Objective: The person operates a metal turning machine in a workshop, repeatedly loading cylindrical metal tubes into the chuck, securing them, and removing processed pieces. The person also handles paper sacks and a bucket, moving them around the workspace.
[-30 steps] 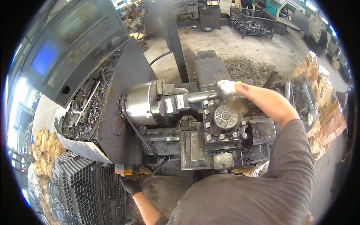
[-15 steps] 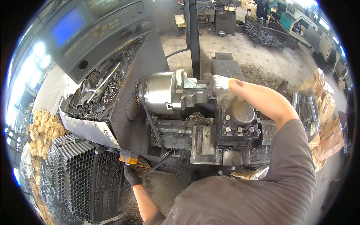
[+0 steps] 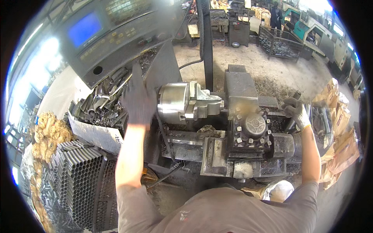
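My left hand (image 3: 139,99), in a dark glove, is raised in front of the machine's control panel (image 3: 112,42), left of the metal chuck (image 3: 173,103). It is blurred, its fingers look stretched upward, and I see nothing in it. At the right, my right hand (image 3: 296,112), in a dark and white glove, has its fingers curled beside a dark cylindrical bar (image 3: 290,125). Whether it grips that bar is hidden. The chuck's stepped jaws (image 3: 204,105) face the tool post (image 3: 253,126), and no hand touches them.
Metal tubes (image 3: 83,182) are stacked at the lower left, under a tray (image 3: 95,132) of chips and tools. A dark upright post (image 3: 208,50) rises behind the chuck. Brown paper sacks (image 3: 340,132) stand at the right, and a wire bin (image 3: 280,42) of parts is farther back.
My right hand has left the chuck jaws and moved right, past the tool post. My left hand has risen from low beside the tube stack to the control panel.
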A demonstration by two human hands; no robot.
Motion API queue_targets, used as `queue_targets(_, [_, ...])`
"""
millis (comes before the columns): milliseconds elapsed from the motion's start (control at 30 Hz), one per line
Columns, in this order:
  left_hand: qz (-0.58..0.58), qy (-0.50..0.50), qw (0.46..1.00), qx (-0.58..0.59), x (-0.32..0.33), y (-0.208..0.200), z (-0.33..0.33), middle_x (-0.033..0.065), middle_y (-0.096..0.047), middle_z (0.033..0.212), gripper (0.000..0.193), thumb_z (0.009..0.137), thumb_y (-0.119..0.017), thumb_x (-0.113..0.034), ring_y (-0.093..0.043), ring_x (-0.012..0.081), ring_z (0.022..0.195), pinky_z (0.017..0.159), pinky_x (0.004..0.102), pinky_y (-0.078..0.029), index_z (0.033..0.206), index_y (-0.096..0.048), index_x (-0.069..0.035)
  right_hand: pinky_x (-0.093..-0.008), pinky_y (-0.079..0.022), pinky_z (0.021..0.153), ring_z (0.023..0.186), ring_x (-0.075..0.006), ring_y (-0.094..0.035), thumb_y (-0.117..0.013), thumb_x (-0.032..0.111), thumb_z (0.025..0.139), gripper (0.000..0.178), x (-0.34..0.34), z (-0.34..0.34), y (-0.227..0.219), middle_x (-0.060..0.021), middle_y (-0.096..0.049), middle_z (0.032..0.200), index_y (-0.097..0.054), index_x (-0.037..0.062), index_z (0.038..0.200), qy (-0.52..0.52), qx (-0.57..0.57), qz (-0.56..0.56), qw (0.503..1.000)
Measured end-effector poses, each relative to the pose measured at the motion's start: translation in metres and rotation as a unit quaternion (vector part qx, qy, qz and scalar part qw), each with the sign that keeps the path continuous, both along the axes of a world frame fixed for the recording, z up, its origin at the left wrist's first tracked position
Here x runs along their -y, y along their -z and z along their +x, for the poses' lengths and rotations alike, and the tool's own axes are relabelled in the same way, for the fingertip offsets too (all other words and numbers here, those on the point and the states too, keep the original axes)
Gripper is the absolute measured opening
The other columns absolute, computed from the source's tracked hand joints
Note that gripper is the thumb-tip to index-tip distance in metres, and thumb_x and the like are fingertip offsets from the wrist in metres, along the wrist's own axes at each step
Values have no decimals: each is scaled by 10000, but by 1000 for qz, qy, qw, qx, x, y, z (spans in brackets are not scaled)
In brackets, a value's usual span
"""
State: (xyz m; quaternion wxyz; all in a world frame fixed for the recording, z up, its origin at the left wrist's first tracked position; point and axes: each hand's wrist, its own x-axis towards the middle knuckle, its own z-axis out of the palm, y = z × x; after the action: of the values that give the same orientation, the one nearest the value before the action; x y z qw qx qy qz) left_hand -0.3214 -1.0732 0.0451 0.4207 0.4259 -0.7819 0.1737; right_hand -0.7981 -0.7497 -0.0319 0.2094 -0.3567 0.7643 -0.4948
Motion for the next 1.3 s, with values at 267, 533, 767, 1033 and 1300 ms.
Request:
queue_targets(267, [252, -119, 959, 60, 92, -62, -82, 257, -560, 1537, 794, 1010, -623, -299, -634, 432, 1303, 1072, 526, -483, 1687, -241, -136, -407, -567, 995, 1174, -319, -725, -678, 159, 940, 466, -31, -58, 18, -218, -725, 1326, -647, 30, 1387, 33, -244, 150, 958])
queue_targets(533, [94, 120, 986, 69, -113, 61, -20, 241, -718, 1174, 320, 1002, -664, -158, -706, 421, 1007, 891, 467, -570, 1261, -642, 27, -395, -615, 809, 901, -273, -761, -687, 116, 893, 302, 105, -142, 115, -154, -797, 1073, -769, 5, 1162, -274, 104, 451, 843])
queue_targets(767, [343, -86, 904, -239, -243, 263, 120, 211, -743, 1074, 350, 969, -704, -139, -732, 360, 911, 802, 444, -587, 1289, -656, -5, -479, -593, 941, 1043, -399, -741, -603, 260, 924, 442, 185, -219, 11, -213, -775, 1086, -681, 134, 1341, 37, -534, 132, 835])
queue_targets(1033, [699, -111, 658, 258, -509, 485, 290, 211, -761, 1114, 243, 930, -667, -275, -737, 422, 1017, 849, 522, -581, 1089, -723, -100, -354, -597, 912, 1052, -230, -767, -672, 247, 951, 495, 199, 28, -104, -149, -778, 1208, -654, 112, 1427, -156, -406, -47, 899])
queue_targets(1300, [718, -271, 629, -123, -735, 519, 293, 207, -760, 1054, 275, 913, -661, -321, -729, 423, 1024, 879, 518, -567, 1052, -727, -93, -424, -637, 796, 908, -295, -765, -663, 122, 946, 295, 35, 359, -101, -171, -781, 1115, -740, -8, 1200, -654, -289, -410, 566])
